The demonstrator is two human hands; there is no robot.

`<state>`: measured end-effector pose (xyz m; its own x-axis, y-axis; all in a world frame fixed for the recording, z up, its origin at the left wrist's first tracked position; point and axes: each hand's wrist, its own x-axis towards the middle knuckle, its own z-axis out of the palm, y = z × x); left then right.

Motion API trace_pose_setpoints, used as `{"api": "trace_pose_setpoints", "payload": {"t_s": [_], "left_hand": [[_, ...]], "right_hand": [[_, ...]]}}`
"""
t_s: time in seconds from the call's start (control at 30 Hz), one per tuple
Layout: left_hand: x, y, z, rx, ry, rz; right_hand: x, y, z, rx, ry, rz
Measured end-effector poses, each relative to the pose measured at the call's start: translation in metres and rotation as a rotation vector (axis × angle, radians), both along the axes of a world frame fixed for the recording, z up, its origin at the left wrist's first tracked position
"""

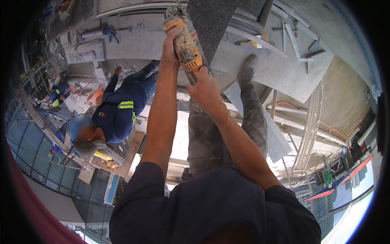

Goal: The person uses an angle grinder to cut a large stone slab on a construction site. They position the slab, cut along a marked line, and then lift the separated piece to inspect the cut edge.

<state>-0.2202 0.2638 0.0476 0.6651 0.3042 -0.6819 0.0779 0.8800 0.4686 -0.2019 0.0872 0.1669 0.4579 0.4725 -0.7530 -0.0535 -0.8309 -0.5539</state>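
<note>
Both my hands are wrapped round a dusty orange-and-black angle grinder [186, 45], held out in front of me. My left hand [172, 51] grips its body close behind the head. Lower down, my right hand [204, 92] closes round the rear handle. The grinder's head lies beside the edge of a dark speckled stone slab [207, 25]. From this view I cannot tell whether the disc touches the slab.
A co-worker [122, 101] in dark blue with reflective stripes bends at my left; another person [60, 94] is farther left. A blue-handled caulking gun [109, 32] lies at the far left. Light strips [292, 40] and a yellow tool [260, 41] lie to the right, by my shoe [247, 67].
</note>
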Motion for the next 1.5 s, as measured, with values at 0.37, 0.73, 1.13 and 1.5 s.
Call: {"api": "trace_pose_setpoints", "payload": {"t_s": [0.37, 0.73, 1.13, 1.5], "left_hand": [[0.001, 0.0, 0.001, 0.005, 0.007, -0.042], [-0.003, 0.0, -0.005, -0.044, -0.007, -0.003], [-0.003, -0.011, -0.001, -0.015, 0.064, 0.052], [-0.001, -0.012, -0.001, -0.014, 0.073, 0.05]], "right_hand": [[-0.001, -0.003, -0.001, 0.011, -0.012, 0.001], [0.002, -0.003, 0.005, -0.016, 0.016, -0.001], [0.0, -0.009, 0.004, -0.025, 0.002, -0.003], [-0.002, -0.012, 0.003, 0.003, -0.009, -0.013]]}}
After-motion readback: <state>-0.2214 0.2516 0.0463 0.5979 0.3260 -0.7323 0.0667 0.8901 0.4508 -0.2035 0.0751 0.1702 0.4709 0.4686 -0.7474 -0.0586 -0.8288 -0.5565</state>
